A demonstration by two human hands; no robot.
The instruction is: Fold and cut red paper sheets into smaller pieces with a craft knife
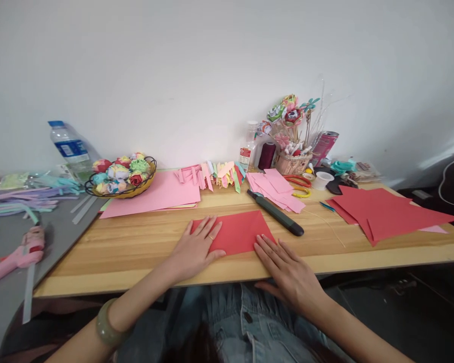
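Observation:
A folded sheet of red paper (236, 233) lies on the wooden table (136, 242) in front of me. My left hand (199, 244) rests flat on its left part, fingers stretched out, with a ring on one finger. On the sheet's lower right corner lie the fingertips of my right hand (283, 262), which is also stretched out. Just beyond the paper, to the right, is a dark green utility knife (278, 214). More red paper sheets (389, 212) are spread at the right end of the table.
Pink paper (151, 194) lies beneath a basket of paper flowers (123, 176). Pink slips (276, 189), scissors (300, 186) and a flower pot (292, 162) stand farther back. A pink glue gun (26, 249) is at the left. A water bottle (68, 146) leans by the wall.

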